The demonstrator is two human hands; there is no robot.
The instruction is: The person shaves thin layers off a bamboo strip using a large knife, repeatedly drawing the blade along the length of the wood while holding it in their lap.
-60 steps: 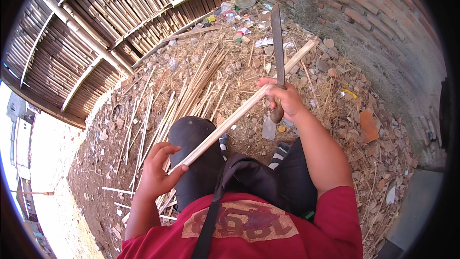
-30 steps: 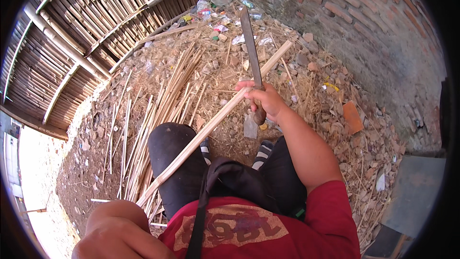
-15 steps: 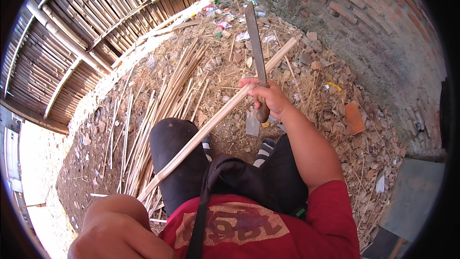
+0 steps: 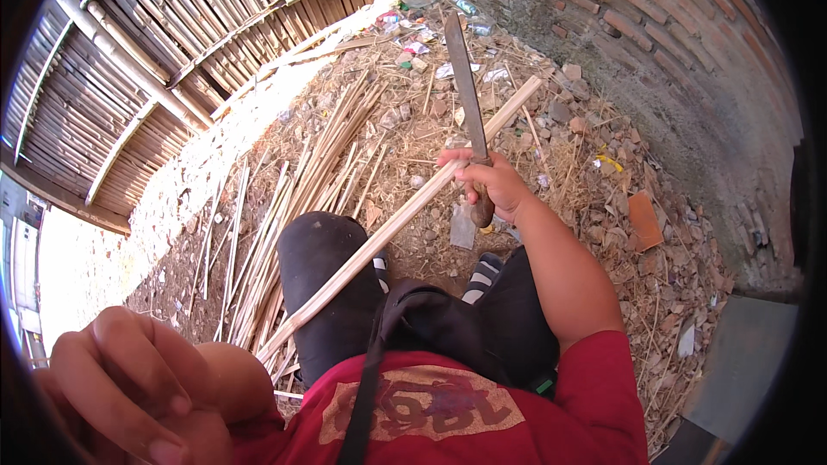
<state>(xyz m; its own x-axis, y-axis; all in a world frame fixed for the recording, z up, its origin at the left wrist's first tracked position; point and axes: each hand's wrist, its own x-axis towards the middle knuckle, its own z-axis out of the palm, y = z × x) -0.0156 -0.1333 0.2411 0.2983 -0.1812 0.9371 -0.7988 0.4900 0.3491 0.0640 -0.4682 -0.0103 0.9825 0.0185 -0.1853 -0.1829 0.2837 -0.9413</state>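
Observation:
In my right hand are both a long-bladed machete and a long pale split-bamboo strip. The machete's blade points up and away, with its worn wooden handle under my palm. Slanting from upper right to lower left, the strip crosses over my left knee; it looks split lengthwise. Raised close to the camera at the lower left is my left hand, its fingers curled in and nothing visible in them.
A pile of thin bamboo strips lies on the ground beyond my left knee. Rubble and litter reach toward the bamboo fence and brick wall. An orange tile piece and a grey panel lie at right.
My left hand has come up into view at the lower left, where only the arm showed before. The right hand keeps the machete and bamboo strip; the view has shifted slightly.

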